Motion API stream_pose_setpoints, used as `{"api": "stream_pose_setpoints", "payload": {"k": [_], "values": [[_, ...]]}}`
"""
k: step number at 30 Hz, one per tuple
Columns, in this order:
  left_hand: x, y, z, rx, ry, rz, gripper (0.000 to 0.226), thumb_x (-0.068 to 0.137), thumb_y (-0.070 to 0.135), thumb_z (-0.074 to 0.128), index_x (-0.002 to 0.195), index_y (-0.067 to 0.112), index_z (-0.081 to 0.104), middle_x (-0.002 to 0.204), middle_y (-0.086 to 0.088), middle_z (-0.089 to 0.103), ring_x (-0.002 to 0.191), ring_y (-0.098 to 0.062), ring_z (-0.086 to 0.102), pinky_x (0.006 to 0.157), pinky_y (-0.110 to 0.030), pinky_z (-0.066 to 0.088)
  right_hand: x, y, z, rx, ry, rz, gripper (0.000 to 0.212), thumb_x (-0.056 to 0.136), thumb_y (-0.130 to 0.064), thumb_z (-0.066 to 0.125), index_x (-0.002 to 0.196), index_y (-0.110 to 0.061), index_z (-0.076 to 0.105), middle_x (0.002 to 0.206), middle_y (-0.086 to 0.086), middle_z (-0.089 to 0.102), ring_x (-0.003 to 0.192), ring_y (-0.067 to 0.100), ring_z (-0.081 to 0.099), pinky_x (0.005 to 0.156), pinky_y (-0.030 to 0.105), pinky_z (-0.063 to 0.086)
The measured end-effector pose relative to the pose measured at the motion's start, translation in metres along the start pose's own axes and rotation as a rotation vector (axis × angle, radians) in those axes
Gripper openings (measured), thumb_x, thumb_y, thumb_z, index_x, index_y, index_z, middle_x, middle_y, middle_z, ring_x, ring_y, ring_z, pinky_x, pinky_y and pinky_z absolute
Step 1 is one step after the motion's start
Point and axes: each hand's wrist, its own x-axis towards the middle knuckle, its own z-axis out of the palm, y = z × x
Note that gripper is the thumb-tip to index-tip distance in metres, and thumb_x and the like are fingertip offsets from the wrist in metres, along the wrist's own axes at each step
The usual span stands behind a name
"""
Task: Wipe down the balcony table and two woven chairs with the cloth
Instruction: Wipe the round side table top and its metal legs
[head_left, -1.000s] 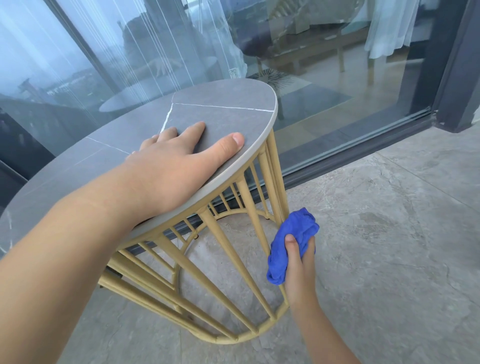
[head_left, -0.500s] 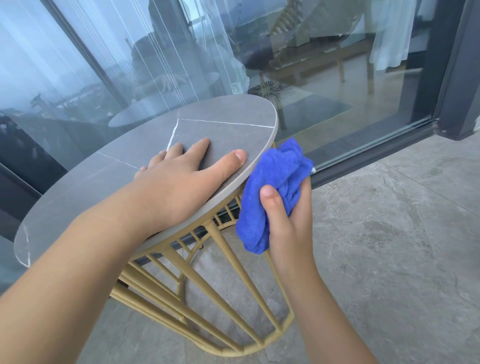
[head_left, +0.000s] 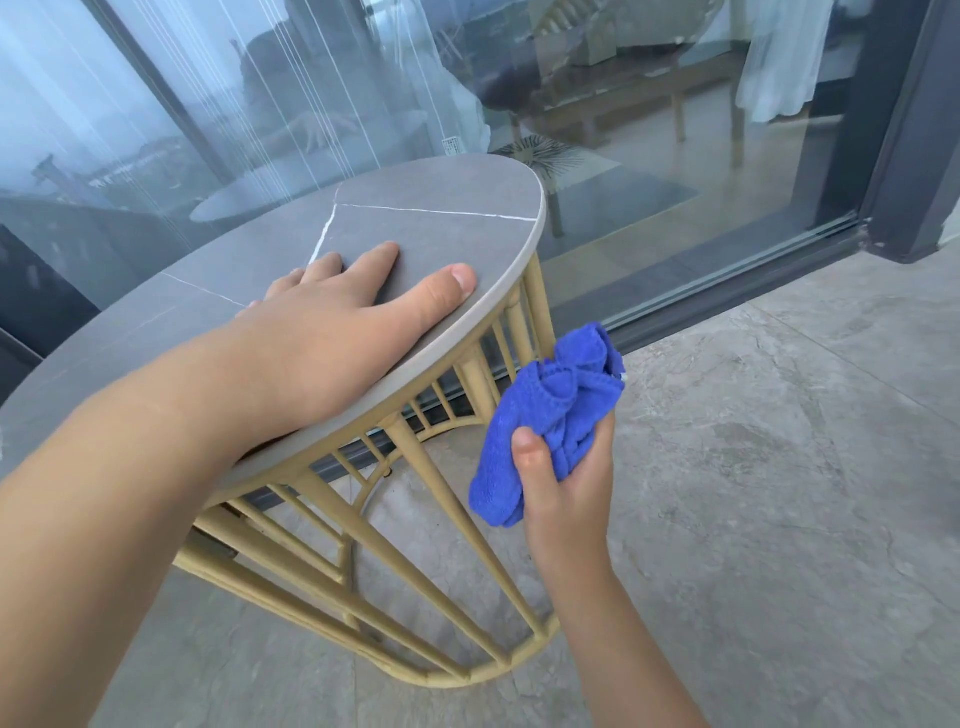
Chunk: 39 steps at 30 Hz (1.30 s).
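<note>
The round balcony table has a grey stone top (head_left: 447, 223) with thin white veins and a tan woven cane base (head_left: 457, 519). My left hand (head_left: 332, 332) lies flat on the top near its right rim, fingers straight, thumb along the edge. My right hand (head_left: 566, 483) grips a bunched blue cloth (head_left: 550, 410) beside the upper part of a cane leg, just below the rim. No woven chair is in view on the balcony.
A glass sliding door (head_left: 675, 171) with a dark frame (head_left: 914, 130) and floor track runs right behind the table. Grey stone floor tiles (head_left: 779, 493) spread to the right and front.
The cloth rose from low on the cane leg to the table rim, then dropped a little to just under the rim. My left hand stayed flat on the top.
</note>
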Motion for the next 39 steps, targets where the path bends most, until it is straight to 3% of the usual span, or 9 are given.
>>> {"api": "stream_pose_setpoints", "payload": {"k": [5, 9, 14, 17, 24, 27, 32, 35, 39], "values": [[0.002, 0.000, -0.001, 0.015, -0.007, -0.002, 0.092, 0.077, 0.089, 0.018, 0.159, 0.048, 0.013, 0.166, 0.014, 0.018, 0.156, -0.015, 0.009, 0.123, -0.043, 0.011, -0.025, 0.051, -0.027, -0.138, 0.040, 0.120, 0.053, 0.082, -0.057, 0.063, 0.128, -0.034, 0.051, 0.117, -0.003, 0.067, 0.107, 0.015, 0.067, 0.092, 0.030, 0.053], [0.004, 0.000, 0.000, 0.027, -0.010, 0.007, 0.094, 0.077, 0.094, 0.017, 0.159, 0.048, 0.012, 0.165, 0.014, 0.019, 0.156, -0.017, 0.012, 0.123, -0.044, 0.013, -0.043, 0.083, -0.046, -0.205, 0.061, 0.227, 0.057, 0.085, -0.060, 0.057, 0.134, -0.032, 0.049, 0.123, -0.003, 0.065, 0.113, 0.010, 0.063, 0.097, 0.021, 0.048], [0.004, 0.002, 0.000, -0.002, 0.000, 0.011, 0.093, 0.074, 0.090, 0.017, 0.156, 0.048, 0.020, 0.162, 0.015, 0.025, 0.154, -0.017, 0.017, 0.121, -0.044, 0.016, -0.059, 0.114, -0.068, -0.257, 0.077, 0.398, 0.073, 0.083, -0.065, 0.054, 0.139, -0.019, 0.051, 0.123, -0.002, 0.066, 0.113, 0.010, 0.064, 0.100, 0.033, 0.049], [0.005, 0.001, 0.002, -0.009, 0.011, 0.015, 0.092, 0.073, 0.091, 0.017, 0.152, 0.045, 0.030, 0.158, 0.012, 0.031, 0.151, -0.017, 0.023, 0.119, -0.045, 0.020, -0.067, 0.125, -0.078, -0.288, 0.091, 0.480, 0.065, 0.079, -0.066, 0.053, 0.129, -0.025, 0.055, 0.115, -0.007, 0.066, 0.105, 0.002, 0.063, 0.098, 0.031, 0.049], [0.006, -0.002, 0.003, -0.013, 0.041, 0.020, 0.086, 0.078, 0.090, 0.020, 0.151, 0.046, 0.031, 0.156, 0.011, 0.033, 0.148, -0.019, 0.026, 0.115, -0.044, 0.023, -0.067, 0.137, -0.096, -0.363, 0.031, 0.619, 0.044, 0.082, -0.060, 0.059, 0.099, -0.019, 0.060, 0.085, -0.007, 0.065, 0.086, 0.020, 0.065, 0.081, 0.029, 0.047], [0.005, -0.002, 0.003, -0.004, 0.037, 0.021, 0.084, 0.080, 0.090, 0.020, 0.149, 0.044, 0.033, 0.154, 0.009, 0.034, 0.147, -0.021, 0.028, 0.114, -0.045, 0.024, -0.068, 0.130, -0.092, -0.333, 0.053, 0.615, 0.026, 0.090, -0.047, 0.060, 0.108, -0.030, 0.061, 0.087, -0.015, 0.067, 0.093, 0.017, 0.067, 0.083, 0.031, 0.049], [0.004, -0.001, 0.003, 0.016, 0.041, 0.020, 0.081, 0.084, 0.087, 0.021, 0.151, 0.042, 0.033, 0.156, 0.005, 0.034, 0.148, -0.025, 0.027, 0.115, -0.047, 0.023, -0.062, 0.105, -0.077, -0.225, 0.059, 0.570, 0.040, 0.089, -0.051, 0.061, 0.113, -0.019, 0.064, 0.096, 0.002, 0.070, 0.095, 0.024, 0.069, 0.079, 0.030, 0.051], [0.002, -0.001, 0.003, 0.030, 0.044, 0.026, 0.083, 0.086, 0.086, 0.022, 0.156, 0.043, 0.027, 0.161, 0.003, 0.030, 0.150, -0.027, 0.024, 0.118, -0.048, 0.020, -0.049, 0.082, -0.063, -0.171, 0.027, 0.526, 0.058, 0.082, -0.061, 0.060, 0.116, -0.014, 0.063, 0.101, 0.010, 0.070, 0.098, 0.027, 0.071, 0.086, 0.042, 0.058], [0.001, 0.000, 0.001, 0.046, 0.012, 0.015, 0.084, 0.085, 0.086, 0.021, 0.157, 0.042, 0.025, 0.164, 0.002, 0.025, 0.152, -0.027, 0.019, 0.120, -0.050, 0.017, -0.033, 0.035, -0.038, -0.069, 0.092, 0.388, 0.062, 0.073, -0.063, 0.056, 0.112, -0.016, 0.066, 0.089, -0.011, 0.073, 0.086, 0.006, 0.070, 0.075, 0.019, 0.053]]}}
